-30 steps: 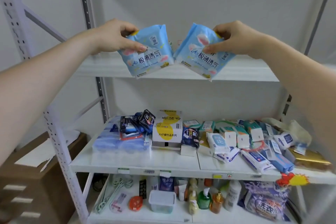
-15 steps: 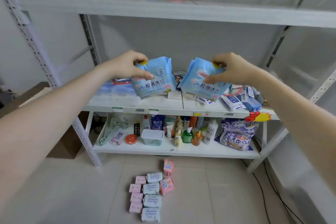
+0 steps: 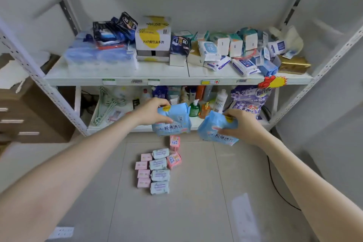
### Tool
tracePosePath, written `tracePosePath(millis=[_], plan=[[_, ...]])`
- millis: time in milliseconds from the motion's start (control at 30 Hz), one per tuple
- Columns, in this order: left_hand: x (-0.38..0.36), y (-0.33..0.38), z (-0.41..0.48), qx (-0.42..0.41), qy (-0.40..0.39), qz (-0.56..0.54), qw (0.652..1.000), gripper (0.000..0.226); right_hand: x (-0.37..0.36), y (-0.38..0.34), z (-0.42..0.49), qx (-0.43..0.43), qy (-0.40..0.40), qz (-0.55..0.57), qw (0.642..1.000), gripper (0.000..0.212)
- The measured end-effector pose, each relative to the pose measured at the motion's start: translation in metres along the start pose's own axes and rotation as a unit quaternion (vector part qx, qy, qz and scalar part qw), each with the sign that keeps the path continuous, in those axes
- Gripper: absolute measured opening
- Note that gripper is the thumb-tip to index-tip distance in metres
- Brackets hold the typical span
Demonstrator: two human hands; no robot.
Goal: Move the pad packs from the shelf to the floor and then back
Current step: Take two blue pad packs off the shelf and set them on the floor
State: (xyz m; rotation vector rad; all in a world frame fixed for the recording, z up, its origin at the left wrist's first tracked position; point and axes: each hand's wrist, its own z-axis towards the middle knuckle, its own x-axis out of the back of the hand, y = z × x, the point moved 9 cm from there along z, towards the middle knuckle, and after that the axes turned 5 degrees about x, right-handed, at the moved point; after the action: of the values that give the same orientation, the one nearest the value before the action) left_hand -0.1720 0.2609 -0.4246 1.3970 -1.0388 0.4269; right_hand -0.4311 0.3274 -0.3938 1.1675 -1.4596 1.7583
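Floor [image 3: 196,192] holds pad packs [image 3: 157,171]; both hands grip blue packs [image 3: 172,122].

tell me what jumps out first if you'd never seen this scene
Two outstretched arms, with the left hand and the right hand each gripping a light blue pad pack in front of the bottom shelf. Below them, small pink and pale green pad packs lie in rows on the grey floor. The middle shelf is crowded with tissue packs and boxes.

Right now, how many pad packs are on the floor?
11. Four pink packs in the left column, four pale green packs in the middle column, three coral packs at the top right. The held blue packs may hide more.
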Motion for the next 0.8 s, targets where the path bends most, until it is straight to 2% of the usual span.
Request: tracePosePath(millis=[367, 500, 567, 800], plan=[[-0.15, -0.066, 0.074, 0.038, -0.066, -0.021, 0.997, 0.036, -0.15, 0.126, -0.018, -0.076, -0.067, 0.016, 0.995, 0.036], [-0.207, -0.104, 0.114, 0.054, -0.079, -0.036, 0.995, 0.028, -0.218, 0.167, -0.01, -0.093, -0.091, 0.03, 0.991, 0.036], [-0.235, -0.125, 0.134, 0.059, -0.085, -0.043, 0.994, 0.038, -0.252, 0.187, -0.005, -0.11, -0.104, 0.032, 0.988, 0.036], [-0.335, -0.2, 0.211, 0.066, -0.141, -0.04, 0.987, 0.035, -0.363, 0.263, 0.027, -0.143, -0.119, 0.037, 0.982, 0.038]])
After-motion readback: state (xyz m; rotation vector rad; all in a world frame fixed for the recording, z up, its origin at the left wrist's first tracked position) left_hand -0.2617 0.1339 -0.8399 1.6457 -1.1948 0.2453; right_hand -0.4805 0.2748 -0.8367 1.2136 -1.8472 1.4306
